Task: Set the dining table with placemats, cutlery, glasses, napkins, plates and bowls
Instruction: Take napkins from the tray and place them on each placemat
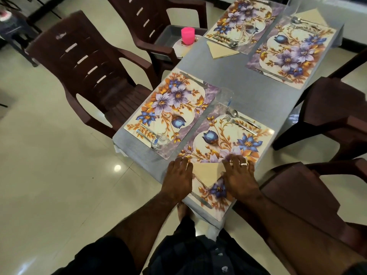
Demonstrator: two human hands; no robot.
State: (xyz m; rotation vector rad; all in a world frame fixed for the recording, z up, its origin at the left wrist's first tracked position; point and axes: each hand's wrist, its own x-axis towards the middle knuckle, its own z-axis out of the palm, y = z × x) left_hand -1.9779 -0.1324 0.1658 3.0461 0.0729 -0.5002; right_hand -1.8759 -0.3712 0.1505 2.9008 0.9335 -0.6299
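Both hands flat, fingers straight: left hand & right hand press napkin. Napkin lies on nearest placemat, w/ knife just beside it.

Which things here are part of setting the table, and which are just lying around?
Job: napkin under left hand and right hand; placemats; fork and spoon; knife; glass.
Lying about: pink cup; grey tray; chairs.

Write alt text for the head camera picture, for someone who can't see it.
Both hands, left and right, press flat on a folded cream napkin on the nearest floral placemat. The grey table holds four placemats with cutlery and glasses, and dark brown chairs stand around it.
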